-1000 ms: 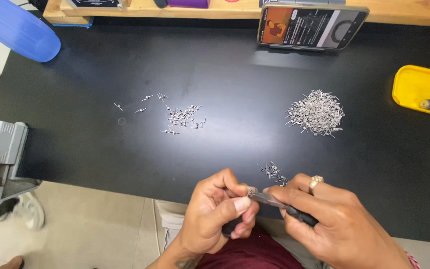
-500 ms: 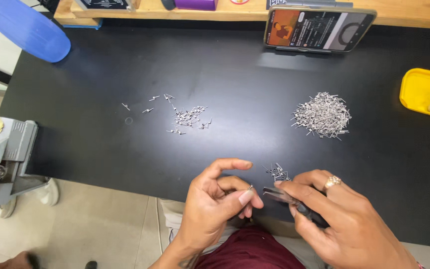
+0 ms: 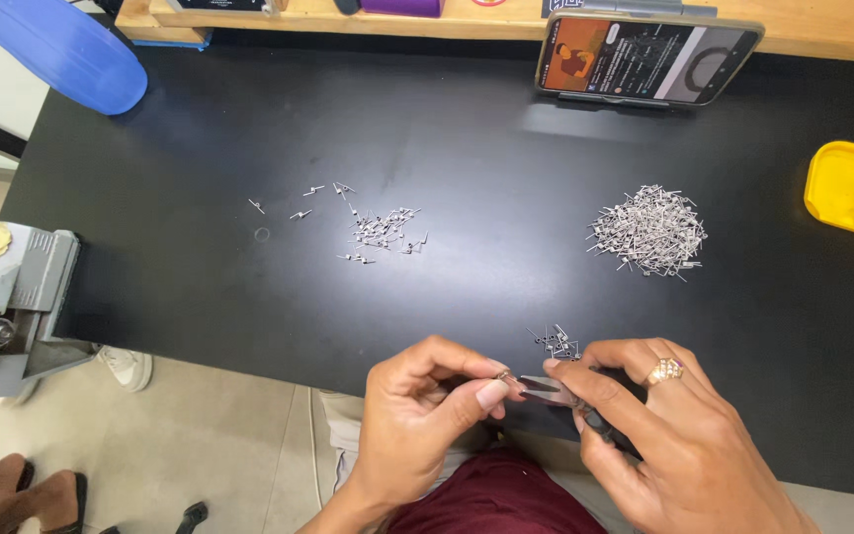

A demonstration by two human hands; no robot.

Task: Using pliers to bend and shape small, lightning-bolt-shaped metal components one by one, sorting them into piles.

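Where the near edge of the black desk [image 3: 200, 297] meets the person's lap, both hands work close together. The left hand [image 3: 417, 425] pinches a tiny metal pin [image 3: 502, 376] between thumb and forefinger, the other fingers curled loosely beneath. The right hand [image 3: 674, 445], which wears a ring [image 3: 664, 372], is closed around a pair of small dark-handled pliers [image 3: 555, 393]; the tips of the pliers point toward the pin and sit just beside it. Whether they actually grip the pin cannot be told at this size.

Just beyond the hands, on the desk, lies a small cluster of pins [image 3: 557, 341]. Well apart from it, toward the right, sits a large heap of silver pins [image 3: 649, 229]. Toward the left centre is a scattered group of pins [image 3: 378, 230], with a few strays lying off to its left.

At the far edge, a phone [image 3: 644, 57] with a lit screen leans against a wooden shelf [image 3: 368, 20]. A yellow tray [image 3: 847, 183] sits at the right edge of the desk, holding a small dark object. A grey bench vise [image 3: 12, 307] is mounted at the left edge. A blue plastic chair [image 3: 51, 49] shows at the upper left.
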